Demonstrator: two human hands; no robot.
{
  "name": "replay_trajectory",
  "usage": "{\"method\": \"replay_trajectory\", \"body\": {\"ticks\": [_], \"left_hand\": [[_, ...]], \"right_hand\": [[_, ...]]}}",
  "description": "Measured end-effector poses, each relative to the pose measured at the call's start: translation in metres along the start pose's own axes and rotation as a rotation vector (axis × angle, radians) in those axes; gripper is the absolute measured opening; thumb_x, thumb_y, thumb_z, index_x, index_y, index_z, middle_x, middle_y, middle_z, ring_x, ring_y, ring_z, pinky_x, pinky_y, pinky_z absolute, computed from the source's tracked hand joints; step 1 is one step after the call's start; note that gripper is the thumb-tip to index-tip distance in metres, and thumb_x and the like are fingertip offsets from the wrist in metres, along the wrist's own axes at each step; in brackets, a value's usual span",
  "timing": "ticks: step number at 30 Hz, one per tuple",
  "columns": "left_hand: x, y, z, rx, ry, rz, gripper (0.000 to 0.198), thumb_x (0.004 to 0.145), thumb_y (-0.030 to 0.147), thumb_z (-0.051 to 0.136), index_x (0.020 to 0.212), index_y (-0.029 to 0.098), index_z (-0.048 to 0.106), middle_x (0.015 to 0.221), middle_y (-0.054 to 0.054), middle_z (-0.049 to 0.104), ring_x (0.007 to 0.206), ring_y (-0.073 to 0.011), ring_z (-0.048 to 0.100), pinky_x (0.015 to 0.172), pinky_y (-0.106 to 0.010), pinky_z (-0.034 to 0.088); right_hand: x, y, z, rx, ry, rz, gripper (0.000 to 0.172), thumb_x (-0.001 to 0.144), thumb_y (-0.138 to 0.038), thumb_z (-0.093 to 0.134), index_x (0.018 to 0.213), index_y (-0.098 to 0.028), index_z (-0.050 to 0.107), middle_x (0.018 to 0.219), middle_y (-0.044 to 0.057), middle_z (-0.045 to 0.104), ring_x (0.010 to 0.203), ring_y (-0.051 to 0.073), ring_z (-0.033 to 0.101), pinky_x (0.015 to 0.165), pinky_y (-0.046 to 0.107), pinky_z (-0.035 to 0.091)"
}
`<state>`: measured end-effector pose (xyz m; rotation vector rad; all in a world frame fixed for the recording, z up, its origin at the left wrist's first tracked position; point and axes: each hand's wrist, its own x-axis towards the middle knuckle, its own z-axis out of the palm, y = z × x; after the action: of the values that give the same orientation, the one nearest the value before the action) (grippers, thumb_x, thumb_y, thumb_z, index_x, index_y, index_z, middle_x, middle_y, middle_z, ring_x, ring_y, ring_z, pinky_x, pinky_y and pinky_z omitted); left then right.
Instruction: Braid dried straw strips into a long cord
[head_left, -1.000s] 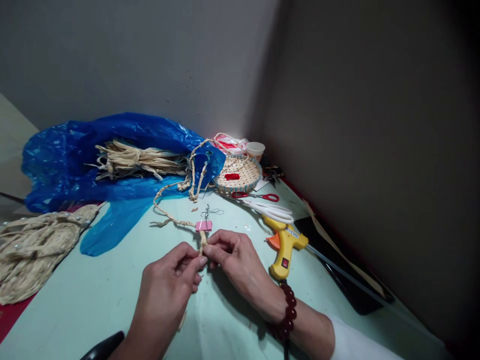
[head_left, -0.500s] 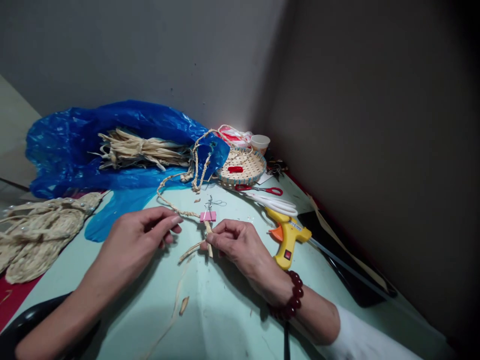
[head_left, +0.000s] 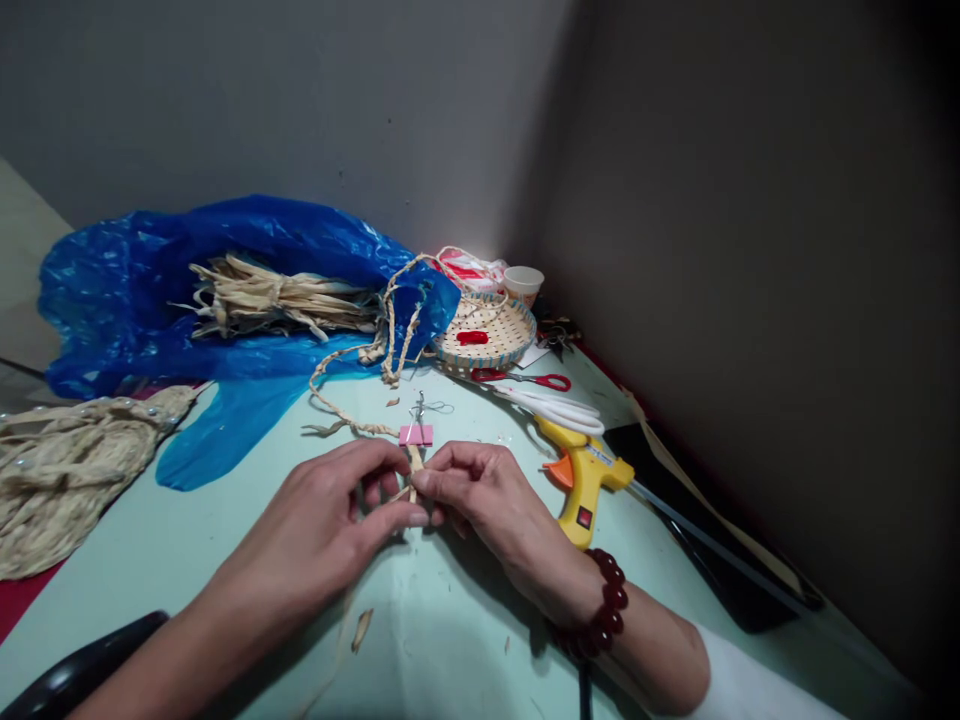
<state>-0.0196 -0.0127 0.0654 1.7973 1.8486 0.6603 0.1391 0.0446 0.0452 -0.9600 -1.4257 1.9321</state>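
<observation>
A pink binder clip point(head_left: 416, 435) grips a pale braided straw cord point(head_left: 352, 424) on the table. Flat straw strands point(head_left: 415, 462) come out of the clip toward me. My right hand point(head_left: 480, 485), with a dark red bead bracelet on its wrist, pinches these strands between thumb and forefinger just below the clip. Close beside it, my left hand point(head_left: 352, 500) is closed at the loose strand on the left side, its thumb tip near my right fingers. The strand ends are mostly hidden by my fingers.
Behind lies a blue plastic bag point(head_left: 112, 290) with a straw bundle point(head_left: 277, 295). A woven basket point(head_left: 517, 335), a cup point(head_left: 523, 283) and red scissors point(head_left: 551, 381) are at the back. To the right is a yellow glue gun point(head_left: 589, 480); to the left, a woven straw piece point(head_left: 90, 480).
My left hand has moved right and closed at the loose strand near my right hand. The right hand keeps its pinch. A strand end now shows left of the clip.
</observation>
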Motion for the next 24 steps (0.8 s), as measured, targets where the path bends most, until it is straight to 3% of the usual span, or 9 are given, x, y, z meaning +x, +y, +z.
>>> {"method": "replay_trajectory", "body": {"ticks": [7,12,17,22,24], "left_hand": [[0.011,-0.01,0.0,-0.067,-0.084,-0.037,0.017,0.085,0.033,0.052,0.078,0.024,0.065,0.073,0.002,0.066,0.069,-0.0181,0.058,0.063,-0.028,0.039],[0.014,-0.024,-0.007,-0.154,-0.115,-0.025,0.017,0.085,0.033,0.054,0.078,0.022,0.065,0.08,-0.001,0.067,0.075,-0.0204,0.058,0.065,-0.029,0.039],[0.012,-0.023,-0.003,0.04,-0.049,0.077,0.02,0.09,0.029,0.045,0.082,0.022,0.062,0.085,-0.002,0.068,0.081,-0.0216,0.058,0.073,-0.032,0.04],[0.002,-0.007,-0.012,0.225,0.06,0.1,0.018,0.089,0.027,0.045,0.09,0.019,0.061,0.091,-0.006,0.065,0.089,-0.0251,0.058,0.077,-0.035,0.04],[-0.005,0.003,-0.016,0.285,0.011,0.11,0.023,0.09,0.031,0.043,0.086,0.021,0.062,0.087,-0.005,0.065,0.084,-0.0242,0.059,0.073,-0.035,0.04]], "right_hand": [[0.003,0.008,0.0,-0.146,0.011,-0.061,0.015,0.08,-0.023,0.06,0.069,-0.014,0.064,0.062,0.0,0.063,0.051,0.007,0.041,0.049,0.02,0.029],[0.005,0.012,-0.003,-0.308,0.029,-0.087,0.018,0.08,-0.029,0.061,0.067,-0.016,0.061,0.056,-0.004,0.051,0.052,0.008,0.036,0.048,0.021,0.026],[0.007,0.009,-0.008,-0.358,-0.052,-0.064,0.017,0.081,-0.026,0.058,0.07,-0.015,0.06,0.059,-0.002,0.055,0.053,0.008,0.037,0.049,0.022,0.026],[0.007,0.009,-0.007,-0.364,-0.054,-0.049,0.016,0.081,-0.025,0.058,0.069,-0.014,0.06,0.061,-0.001,0.057,0.053,0.008,0.037,0.049,0.022,0.026],[0.006,0.01,-0.006,-0.358,-0.041,-0.042,0.016,0.08,-0.024,0.058,0.068,-0.015,0.059,0.059,-0.001,0.055,0.053,0.008,0.037,0.049,0.022,0.026]]}}
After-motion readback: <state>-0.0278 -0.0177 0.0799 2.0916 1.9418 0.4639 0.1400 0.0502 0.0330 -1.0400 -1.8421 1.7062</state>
